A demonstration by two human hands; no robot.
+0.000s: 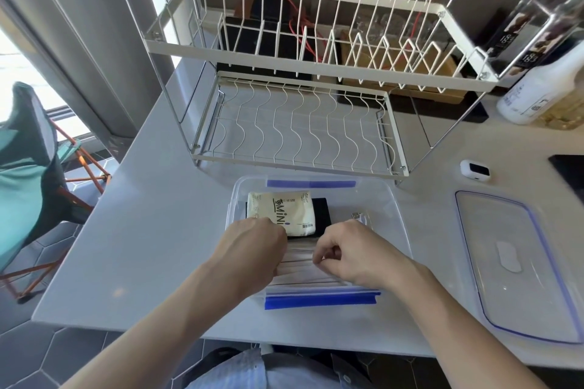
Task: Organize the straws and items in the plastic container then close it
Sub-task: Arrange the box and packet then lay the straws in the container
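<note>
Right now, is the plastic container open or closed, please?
Open: the plastic container has no top on, and its lid lies on the counter to its right.

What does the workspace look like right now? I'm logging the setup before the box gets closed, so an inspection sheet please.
Surface: white counter, bare around the box.
Job's things: clear container open, holding a tissue pack on a black item; wrapped straws at its near side; lid lies apart, to the right.
Clutter: wire dish rack, white bottle, small white device.
Grips: left hand and right hand both on the straws.
Cables: red cable behind the rack.
Surroundings: folding chair, tiled floor.
</note>
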